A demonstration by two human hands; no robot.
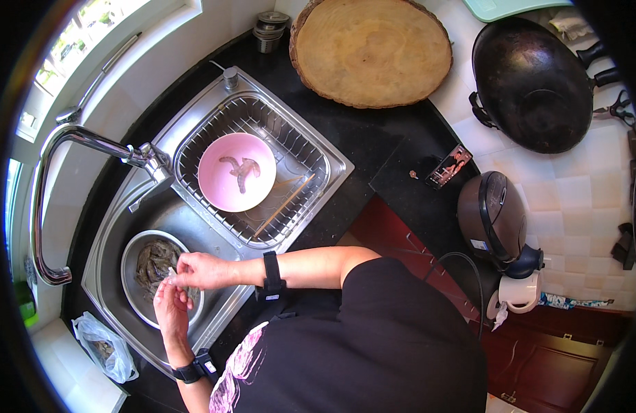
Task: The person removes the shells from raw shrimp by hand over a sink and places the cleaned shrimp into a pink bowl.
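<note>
Over a round metal bowl (126,281) in the sink basin, my two hands meet fingertip to fingertip. My right hand (207,270) pinches a small pale shrimp (172,274) from above. From below, the fingers of my left hand (172,310) grip the same shrimp, which the fingers mostly hide. A heap of grey, unpeeled-looking shrimp (155,260) lies in the metal bowl, partly covered by my hands. In the other basin a pink bowl (214,180) holds several translucent shrimp (241,170). That bowl sits in a wire drying basket (292,222).
A chrome faucet (36,206) arches beside the sink. Chopsticks (284,206) lie in the basket. A plastic bag (109,351) with scraps stands by the sink. Around the counter are a wooden chopping block (374,51), a propped phone (450,166), a rice cooker (485,217) and a wok (534,88).
</note>
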